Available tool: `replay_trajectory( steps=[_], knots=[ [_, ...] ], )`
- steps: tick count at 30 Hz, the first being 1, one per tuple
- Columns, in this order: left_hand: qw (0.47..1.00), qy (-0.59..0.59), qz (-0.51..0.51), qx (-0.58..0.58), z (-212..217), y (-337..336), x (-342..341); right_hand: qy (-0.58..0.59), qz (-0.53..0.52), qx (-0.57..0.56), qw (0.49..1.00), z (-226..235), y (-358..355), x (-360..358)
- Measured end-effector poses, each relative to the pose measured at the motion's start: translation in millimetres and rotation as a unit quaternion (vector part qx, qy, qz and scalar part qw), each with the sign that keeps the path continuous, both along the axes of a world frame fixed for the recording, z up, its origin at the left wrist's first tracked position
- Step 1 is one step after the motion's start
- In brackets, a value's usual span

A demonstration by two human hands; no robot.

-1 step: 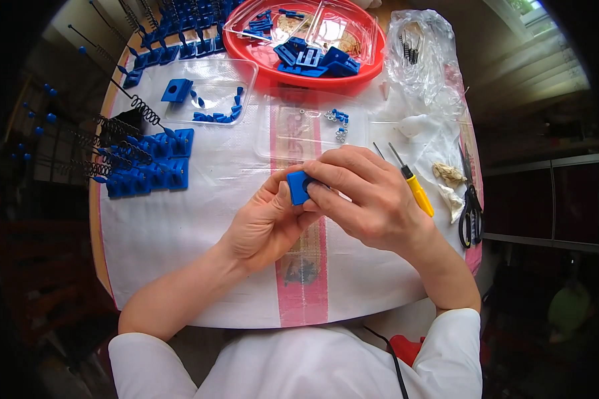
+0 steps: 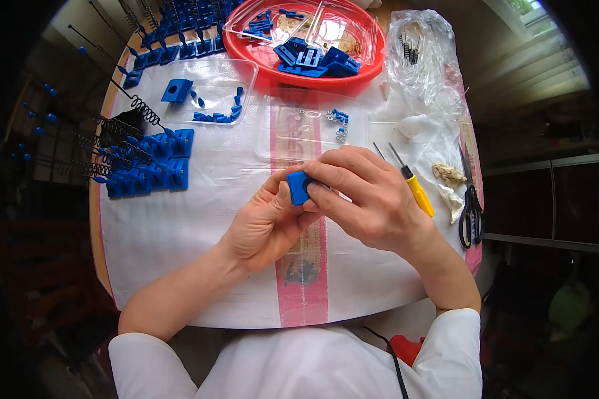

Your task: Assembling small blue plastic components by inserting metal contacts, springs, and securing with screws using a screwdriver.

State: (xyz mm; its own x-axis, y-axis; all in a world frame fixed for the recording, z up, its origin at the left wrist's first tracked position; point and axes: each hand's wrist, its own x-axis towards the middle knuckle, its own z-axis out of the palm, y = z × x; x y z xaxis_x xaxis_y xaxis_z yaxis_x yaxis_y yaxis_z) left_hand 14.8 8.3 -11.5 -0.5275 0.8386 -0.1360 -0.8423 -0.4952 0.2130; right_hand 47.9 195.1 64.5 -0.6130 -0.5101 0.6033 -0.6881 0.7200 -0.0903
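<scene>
Currently, your left hand [image 2: 263, 226] has the small blue block [image 2: 297, 189] pinched between thumb and fingers, nearly closed, its dark round hole partly in view. The block is held up over the middle of the table [image 2: 206, 272], about midway between its left and right edges. Your right hand [image 2: 369, 199] has thumb and fingertips drawn close together at the block's right side, near the hole; whether they grip a small part there, I cannot tell.

Risks noted:

1. Slip. The left grip covers little of the block; a hard sideways push from the right fingers could twist it loose onto the table.
2. Lost part. Anything small at the hole could pop out if pressed at an angle; your fingers hide the alignment.
3. Spill. The clear tray [image 2: 265, 147] with little rings [image 2: 341, 135] lies just beyond your knuckles, toward the far edge; a forward jerk could scatter them.
4. Snag. The yellow-handled screwdriver [image 2: 418, 195] lies just beside your right hand, on the right-edge side. Swinging that wrist outward could roll it toward the scissors [image 2: 471, 216] by the right edge.
</scene>
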Motion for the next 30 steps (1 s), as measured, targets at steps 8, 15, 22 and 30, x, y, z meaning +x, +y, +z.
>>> replay_trajectory(
  steps=[8, 15, 22, 30],
  knots=[
    [1.0, 0.001, 0.005, -0.014, 5.4, -0.5, 0.9, 0.004, -0.005, 0.009, 1.0, 0.8, -1.0, 1.5],
    [1.0, 0.005, 0.015, -0.015, 7.4, 1.0, 1.8, 0.019, -0.006, 0.021, 1.0, 2.4, -1.0, 2.0],
    [1.0, -0.002, 0.012, -0.018, 6.1, -0.1, 1.1, 0.021, -0.005, 0.026, 0.999, 1.0, -1.9, 2.3],
    [1.0, 0.002, 0.012, -0.01, 5.3, -0.6, 1.2, 0.006, -0.003, 0.023, 1.0, -0.3, -1.5, 3.4]
  ],
)
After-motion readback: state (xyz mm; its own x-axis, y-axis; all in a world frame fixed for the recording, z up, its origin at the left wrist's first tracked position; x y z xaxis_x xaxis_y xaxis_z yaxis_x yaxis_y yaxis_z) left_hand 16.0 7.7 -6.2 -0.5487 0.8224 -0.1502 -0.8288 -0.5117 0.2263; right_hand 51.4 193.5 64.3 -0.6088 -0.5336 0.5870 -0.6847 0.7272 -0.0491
